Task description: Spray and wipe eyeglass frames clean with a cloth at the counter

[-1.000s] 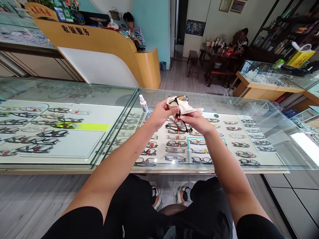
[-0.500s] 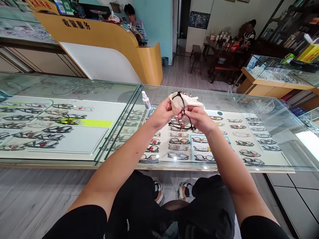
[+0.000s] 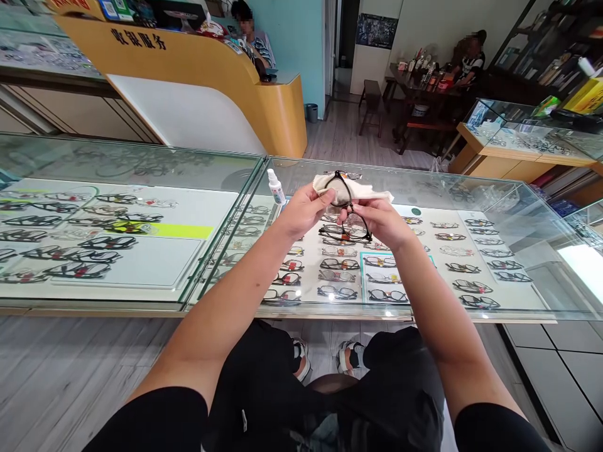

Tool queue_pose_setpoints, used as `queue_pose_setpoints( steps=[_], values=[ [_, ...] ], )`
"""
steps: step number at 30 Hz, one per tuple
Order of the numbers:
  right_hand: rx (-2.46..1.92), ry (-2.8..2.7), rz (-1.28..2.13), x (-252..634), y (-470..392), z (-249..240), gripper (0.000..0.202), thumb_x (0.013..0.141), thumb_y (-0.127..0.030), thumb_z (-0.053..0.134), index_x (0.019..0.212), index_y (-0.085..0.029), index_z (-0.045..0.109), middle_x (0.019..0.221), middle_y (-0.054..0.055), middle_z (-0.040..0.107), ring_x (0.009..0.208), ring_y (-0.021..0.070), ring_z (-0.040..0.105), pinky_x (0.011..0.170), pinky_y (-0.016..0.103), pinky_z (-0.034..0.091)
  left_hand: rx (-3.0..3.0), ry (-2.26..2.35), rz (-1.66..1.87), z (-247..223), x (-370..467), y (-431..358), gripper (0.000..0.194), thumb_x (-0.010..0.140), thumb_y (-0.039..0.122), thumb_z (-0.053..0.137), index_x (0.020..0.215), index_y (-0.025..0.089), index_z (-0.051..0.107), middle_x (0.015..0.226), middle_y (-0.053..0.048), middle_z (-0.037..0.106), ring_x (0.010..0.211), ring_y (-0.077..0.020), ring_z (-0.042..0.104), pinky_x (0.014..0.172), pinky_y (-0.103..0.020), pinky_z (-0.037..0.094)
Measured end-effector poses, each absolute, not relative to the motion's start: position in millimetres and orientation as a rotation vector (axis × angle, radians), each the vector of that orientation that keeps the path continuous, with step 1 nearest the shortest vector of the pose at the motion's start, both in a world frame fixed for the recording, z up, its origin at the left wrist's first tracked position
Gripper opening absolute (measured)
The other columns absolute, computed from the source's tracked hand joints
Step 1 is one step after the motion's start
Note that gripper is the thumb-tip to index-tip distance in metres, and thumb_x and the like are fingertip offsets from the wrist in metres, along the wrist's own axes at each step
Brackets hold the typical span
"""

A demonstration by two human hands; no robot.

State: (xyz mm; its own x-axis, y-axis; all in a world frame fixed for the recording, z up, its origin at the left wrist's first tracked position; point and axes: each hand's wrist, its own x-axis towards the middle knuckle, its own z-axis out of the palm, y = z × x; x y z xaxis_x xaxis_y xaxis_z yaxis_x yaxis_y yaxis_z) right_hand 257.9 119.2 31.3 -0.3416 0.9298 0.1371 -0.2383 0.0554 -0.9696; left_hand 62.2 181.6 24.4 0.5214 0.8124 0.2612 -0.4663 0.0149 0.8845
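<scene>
One crumpled cream cloth (image 3: 365,190) is backing a rounded lens (image 3: 340,187) | left hand (image 3: 304,210) is pinching both | right hand (image 3: 379,220) is gripping the dark-rimmed glasses (image 3: 350,204) | they're tilting above the glass-topped desk (image 3: 438,193), white bottle (image 3: 276,188) standing nearby

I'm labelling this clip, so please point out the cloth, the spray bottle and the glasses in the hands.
Cloth (image 3: 368,190): head view, on its loose right part.
Spray bottle (image 3: 276,190): head view, on its white body.
Glasses (image 3: 356,225): head view, on the lower lens.
</scene>
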Motion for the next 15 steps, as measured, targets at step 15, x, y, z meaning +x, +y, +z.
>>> queue_pose_setpoints(
  steps=[15],
  values=[
    [-0.774,-1.496,1.389,255,121,25,0.038,0.092,-0.056,0.083,0.1,-0.02,0.077,0.102,0.007,0.08,0.105,0.0249,0.072,0.096,0.037,0.055,1.146,0.414,1.028,27,66,175,0.052,0.08,0.063,0.09,0.083,0.018,0.063,0.069,0.0,0.068,0.053,-0.0139,0.066,0.05,-0.028,0.054]
  ],
)
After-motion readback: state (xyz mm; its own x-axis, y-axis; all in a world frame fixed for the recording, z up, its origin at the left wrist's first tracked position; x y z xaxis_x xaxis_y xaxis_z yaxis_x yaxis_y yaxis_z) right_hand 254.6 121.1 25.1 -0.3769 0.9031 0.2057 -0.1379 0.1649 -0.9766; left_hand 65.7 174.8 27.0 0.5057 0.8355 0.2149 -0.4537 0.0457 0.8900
